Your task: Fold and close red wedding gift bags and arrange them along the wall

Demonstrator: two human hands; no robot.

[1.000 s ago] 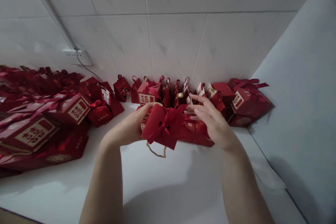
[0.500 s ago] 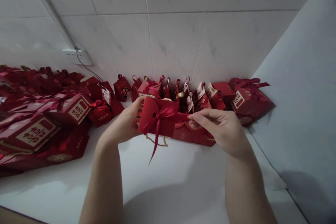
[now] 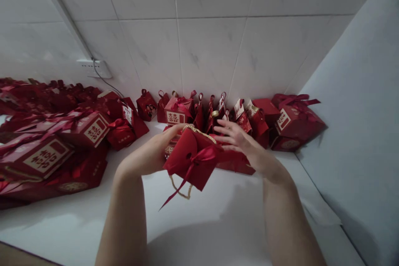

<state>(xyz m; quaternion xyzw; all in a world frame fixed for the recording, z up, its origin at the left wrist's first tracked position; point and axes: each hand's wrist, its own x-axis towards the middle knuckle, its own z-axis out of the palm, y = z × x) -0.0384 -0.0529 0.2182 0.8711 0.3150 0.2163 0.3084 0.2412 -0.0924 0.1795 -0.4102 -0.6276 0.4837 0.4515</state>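
Observation:
A red gift box (image 3: 182, 149) with a ribbon bow (image 3: 204, 156) and gold rope handles (image 3: 183, 189) is tilted above the white table. My left hand (image 3: 152, 149) grips it from its left side, with some fingers hidden behind it. Just right of the bow, my right hand (image 3: 241, 143) has its fingers stretched out and apart, holding nothing. Beneath and behind the right hand lies another red box (image 3: 235, 166), partly covered by the held one.
Small red favor boxes (image 3: 146, 106) with ribbon loops line the tiled wall (image 3: 208, 58). Larger stacked red boxes (image 3: 46, 156) fill the left side. More boxes (image 3: 299, 118) stand at the right, near a pale panel (image 3: 358, 133). A cable hangs from a socket strip (image 3: 95, 68).
My right hand has let go of the ribbon end and spread its fingers. The held box has tilted, its right side dropping lower, and its ribbon tail hangs further left.

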